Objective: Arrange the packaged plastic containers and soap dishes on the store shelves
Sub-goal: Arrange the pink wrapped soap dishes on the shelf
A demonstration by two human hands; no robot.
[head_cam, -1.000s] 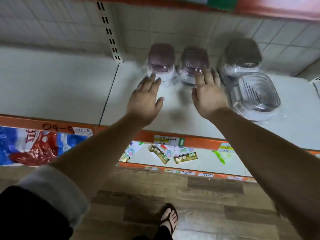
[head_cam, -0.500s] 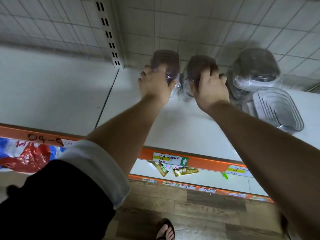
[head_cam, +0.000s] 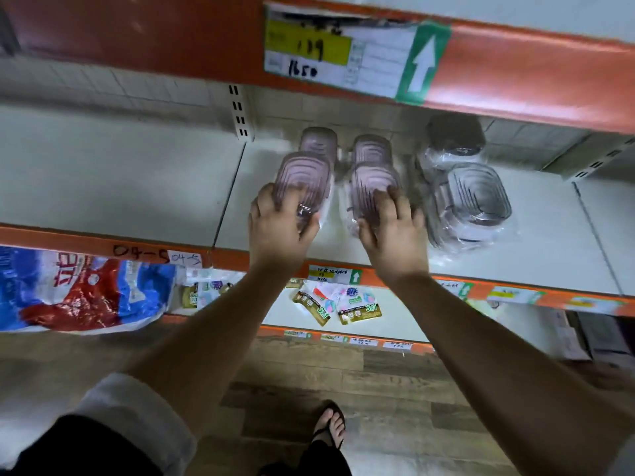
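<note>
Head view, the only one I have. My left grip, a bare hand, is curled round the near end of the front-left soap dish, a ribbed pink piece in clear wrap; the fingers lie over its top and the thumb presses its right edge. My right grip is clamped on the near end of the front-right soap dish, fingers spread over the ribs and the thumb at the lower left corner, though blur makes that pinch less sure.

Both dishes sit over the white shelf, side by side with a narrow gap between them. I cannot tell whether their undersides touch the shelf, because the grips hide the near edges. Each one partly covers another pink piece behind it: the rear-left soap dish and the rear-right soap dish, of which only the far halves show.

To the right, apart from the dishes, stands a clear wrapped container, ribbed and oval, with a dark-lidded container behind it in deep shadow.

Above, the orange edge of the next shelf carries a price label with blurred writing. Below, a lower shelf holds gold sachets and a blue and red bag, cut off at the left edge of the frame.
</note>
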